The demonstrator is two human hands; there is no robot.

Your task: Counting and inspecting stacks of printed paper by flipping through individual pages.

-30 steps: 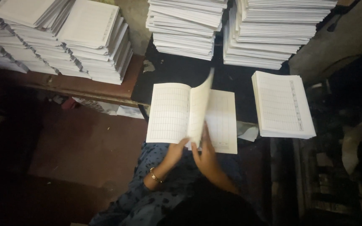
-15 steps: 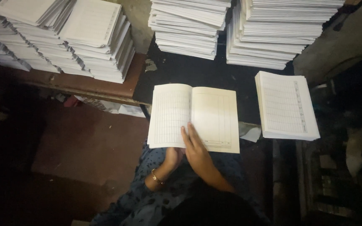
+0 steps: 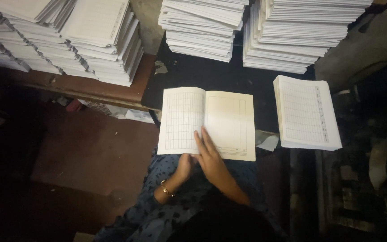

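The right hand (image 3: 210, 157) lies flat, fingers released, along the open booklet's (image 3: 207, 123) spine, while the left hand (image 3: 185, 165) grips its near edge.

Single head view, steeply downward, near the open ledger (image 3: 206, 123).

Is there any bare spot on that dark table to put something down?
Yes: a dark strip between the open booklet and the tall paper stacks, and a gap before the side pile. The back is crowded.
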